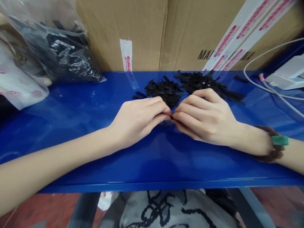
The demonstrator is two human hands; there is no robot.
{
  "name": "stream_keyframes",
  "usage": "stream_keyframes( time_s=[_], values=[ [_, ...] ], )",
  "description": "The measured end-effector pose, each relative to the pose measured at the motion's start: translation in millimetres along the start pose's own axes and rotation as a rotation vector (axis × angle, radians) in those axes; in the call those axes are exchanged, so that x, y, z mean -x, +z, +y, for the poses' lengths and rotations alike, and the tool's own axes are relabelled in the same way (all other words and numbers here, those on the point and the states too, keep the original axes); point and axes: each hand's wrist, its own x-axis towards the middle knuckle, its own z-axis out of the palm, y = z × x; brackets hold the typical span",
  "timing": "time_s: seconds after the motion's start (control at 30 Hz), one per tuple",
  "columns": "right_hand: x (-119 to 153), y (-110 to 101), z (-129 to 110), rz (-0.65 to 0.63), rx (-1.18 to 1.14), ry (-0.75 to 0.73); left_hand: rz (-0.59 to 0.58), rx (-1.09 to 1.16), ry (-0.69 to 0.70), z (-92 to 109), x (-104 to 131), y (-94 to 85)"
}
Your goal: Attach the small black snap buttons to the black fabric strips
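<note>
My left hand (143, 117) and my right hand (206, 115) meet fingertip to fingertip above the blue table. Both are closed in a pinch. Between the fingertips shows a dark sliver of a small black strip (171, 117), mostly covered by the fingers. Just beyond my hands lies a heap of short black fabric strips (163, 90). A second heap of black strips (198, 80), some longer and a couple bearing small white letters, spreads behind my right hand. On the table below the fingertips is a small dark piece (165, 123), too blurred to name.
Large cardboard boxes (142, 28) wall off the back of the blue table (106, 171). A clear plastic bag with black contents (68, 53) stands back left, beside a white printed wrapper (21, 79). At right, a white cable (249, 60) loops near a white plug block (287, 74).
</note>
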Motion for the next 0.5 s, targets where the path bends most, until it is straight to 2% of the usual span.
stream_keyframes(
  time_s=[0.33, 0.43, 0.5],
  values=[
    [2, -6, 7, 0.014, -0.023, 0.066, 0.020, 0.015, -0.033, -3, 0, -0.7],
    [4, -10, 16, 0.016, 0.088, 0.099, 0.026, -0.032, -0.081, -5, -2, -2.3],
    [6, -15, 29, -0.027, 0.220, 0.164, 0.035, -0.084, -0.111, -7, -3, -3.8]
  ],
)
